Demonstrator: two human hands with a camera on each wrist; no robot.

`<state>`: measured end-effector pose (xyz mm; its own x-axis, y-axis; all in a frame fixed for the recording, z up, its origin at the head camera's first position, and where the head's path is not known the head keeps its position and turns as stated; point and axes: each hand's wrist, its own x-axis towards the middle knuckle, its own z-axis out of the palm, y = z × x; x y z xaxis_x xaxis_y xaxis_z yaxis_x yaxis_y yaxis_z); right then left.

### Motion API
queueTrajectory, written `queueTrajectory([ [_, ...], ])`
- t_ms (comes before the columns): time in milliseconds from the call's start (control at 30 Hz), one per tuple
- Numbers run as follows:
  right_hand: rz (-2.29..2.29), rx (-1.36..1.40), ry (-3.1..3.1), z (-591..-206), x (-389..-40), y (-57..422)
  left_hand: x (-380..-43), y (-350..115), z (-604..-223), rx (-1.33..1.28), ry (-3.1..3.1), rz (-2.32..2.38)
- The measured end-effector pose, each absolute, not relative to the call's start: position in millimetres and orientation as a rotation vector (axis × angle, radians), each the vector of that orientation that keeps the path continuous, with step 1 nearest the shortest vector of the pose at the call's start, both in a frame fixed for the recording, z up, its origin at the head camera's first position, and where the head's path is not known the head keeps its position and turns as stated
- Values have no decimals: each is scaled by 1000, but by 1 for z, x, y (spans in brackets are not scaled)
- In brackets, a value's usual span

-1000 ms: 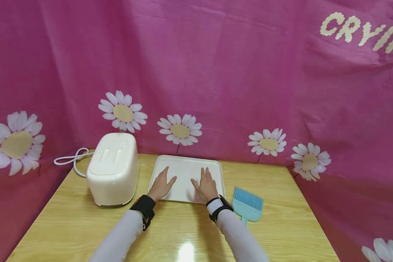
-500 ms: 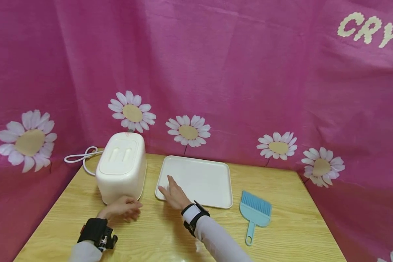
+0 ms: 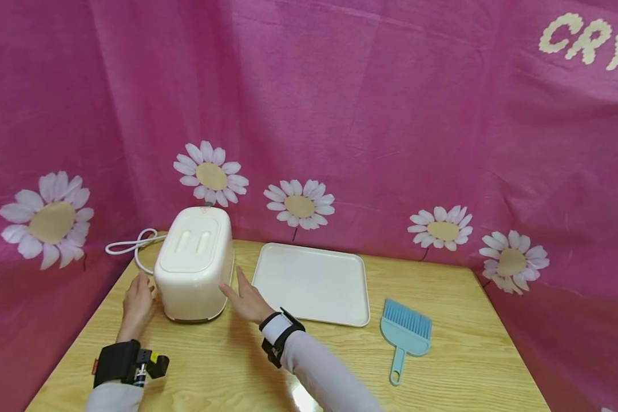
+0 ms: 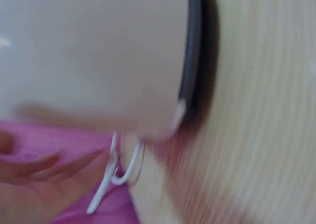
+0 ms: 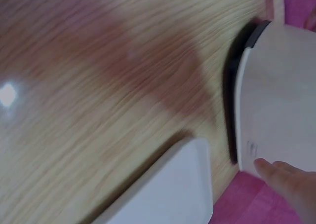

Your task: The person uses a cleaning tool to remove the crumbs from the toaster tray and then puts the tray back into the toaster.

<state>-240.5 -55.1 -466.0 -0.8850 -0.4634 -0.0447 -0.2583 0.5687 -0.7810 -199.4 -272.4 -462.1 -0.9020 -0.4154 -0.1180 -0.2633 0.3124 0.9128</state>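
A white toaster with a lid bearing two raised ridges stands at the left of the table. My left hand is beside its left wall, fingers extended forward. On the other side, my right hand is held close to the right wall with thumb and fingers spread. In the left wrist view the hand shows next to the toaster's blurred wall, palm facing it. The right wrist view has fingertips overlapping the toaster's wall near its lower edge.
A white rectangular tray lies right of the toaster, just beyond the right hand. Farther right lies a light-blue dustpan with brush. The toaster's white cord is looped behind it at the left. A pink flowered curtain borders the table.
Both hands have left the space over the tray and moved left. The left hand passed in front of the toaster to its left side; the right hand came to its right side.
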Motion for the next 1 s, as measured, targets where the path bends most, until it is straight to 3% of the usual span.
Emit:
queueTrajectory([
  [133, -1231, -596, 2497, -462, -234, -65, -205, -264, -455, 598, -2219, -1873],
  [433, -1184, -616, 2486, -458, -226, -70, -218, -250, -472, 478, -2213, -1656],
  [1000, -1251, -712, 2503, -465, -212, -39, -189, -202, -464, 531, -2158, -1523],
])
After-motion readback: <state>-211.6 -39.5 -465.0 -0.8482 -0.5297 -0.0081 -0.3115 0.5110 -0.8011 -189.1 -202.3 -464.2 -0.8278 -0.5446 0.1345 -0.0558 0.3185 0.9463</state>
